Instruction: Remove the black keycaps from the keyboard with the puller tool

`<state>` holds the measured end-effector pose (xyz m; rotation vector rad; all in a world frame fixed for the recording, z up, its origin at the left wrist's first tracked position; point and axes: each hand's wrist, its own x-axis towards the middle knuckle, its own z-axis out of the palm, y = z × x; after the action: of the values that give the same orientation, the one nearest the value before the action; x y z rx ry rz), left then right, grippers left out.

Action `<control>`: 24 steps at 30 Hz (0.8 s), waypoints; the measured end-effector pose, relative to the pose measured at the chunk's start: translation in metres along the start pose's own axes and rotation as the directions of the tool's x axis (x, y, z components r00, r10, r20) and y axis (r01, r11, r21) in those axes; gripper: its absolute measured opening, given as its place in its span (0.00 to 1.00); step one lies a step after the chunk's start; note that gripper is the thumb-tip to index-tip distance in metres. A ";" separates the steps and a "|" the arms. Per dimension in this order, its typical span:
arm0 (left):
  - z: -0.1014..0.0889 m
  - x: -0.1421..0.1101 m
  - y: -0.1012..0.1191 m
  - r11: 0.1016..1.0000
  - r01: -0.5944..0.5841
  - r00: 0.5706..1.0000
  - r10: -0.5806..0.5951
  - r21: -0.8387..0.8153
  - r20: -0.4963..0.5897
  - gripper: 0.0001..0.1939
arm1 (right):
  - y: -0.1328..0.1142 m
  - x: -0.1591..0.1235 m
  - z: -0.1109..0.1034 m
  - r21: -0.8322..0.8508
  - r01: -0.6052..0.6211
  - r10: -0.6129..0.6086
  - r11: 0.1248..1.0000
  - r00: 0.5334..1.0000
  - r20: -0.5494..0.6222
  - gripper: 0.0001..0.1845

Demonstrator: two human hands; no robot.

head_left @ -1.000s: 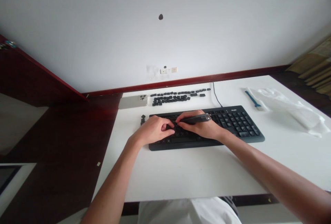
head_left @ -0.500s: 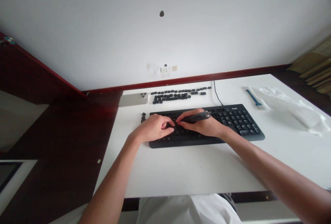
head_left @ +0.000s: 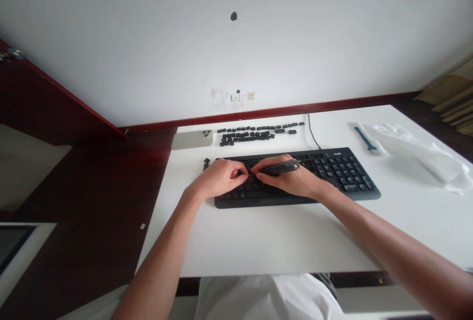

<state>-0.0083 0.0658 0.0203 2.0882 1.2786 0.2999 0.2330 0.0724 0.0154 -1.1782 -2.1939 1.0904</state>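
Note:
A black keyboard (head_left: 288, 199) lies on the white table under both hands. Over its left half, my left hand (head_left: 221, 178) is closed, thumb and forefinger pinched together; anything between them is too small to make out. Close by on the right, my right hand (head_left: 286, 177) grips a dark pen-like tool (head_left: 284, 167), its thick end pointing right and its tip hidden near the keys. The fingertips of both hands almost meet above the keyboard. Behind it, loose black keycaps (head_left: 247, 136) lie in rows, and a few more keycaps (head_left: 206, 163) sit by the left edge.
A phone (head_left: 192, 140) lies face down at the table's back left. The keyboard cable (head_left: 314, 135) runs to the back edge. On the right are a blue brush (head_left: 365, 140) and a clear plastic bag (head_left: 417, 150). A wall with sockets (head_left: 243, 97) stands behind the table (head_left: 273, 241).
My left thumb and forefinger have closed together from slightly apart. My right hand still holds the tool in nearly the same place. The view has shifted slightly.

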 end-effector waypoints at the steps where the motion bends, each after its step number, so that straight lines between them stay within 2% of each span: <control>1: 0.000 0.000 -0.001 1.000 -0.001 1.000 0.001 0.002 -0.007 0.11 | -0.001 -0.001 0.001 -0.005 -0.001 0.001 1.000 1.000 -0.001 0.11; 4: 0.001 0.001 -0.003 1.000 0.004 1.000 -0.004 0.001 -0.016 0.09 | -0.001 -0.003 0.003 -0.017 -0.010 0.010 1.000 1.000 -0.003 0.10; 10: 0.004 0.003 -0.005 1.000 -0.017 1.000 0.017 0.007 -0.009 0.12 | 0.001 -0.003 0.010 -0.032 -0.085 0.084 0.996 0.996 -0.038 0.07; 19: 0.006 0.003 -0.003 0.999 -0.035 0.999 0.035 0.034 0.006 0.11 | -0.001 -0.001 0.011 -0.004 -0.012 0.012 1.000 1.000 -0.008 0.12; 24: 0.006 0.002 -0.002 0.999 -0.025 1.000 0.025 0.037 0.004 0.10 | 0.001 0.001 0.018 0.004 -0.016 0.017 1.000 0.999 -0.038 0.18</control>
<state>-0.0059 0.0660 0.0140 2.1363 1.2654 0.2863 0.2212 0.0659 0.0039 -1.2076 -2.1565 1.0696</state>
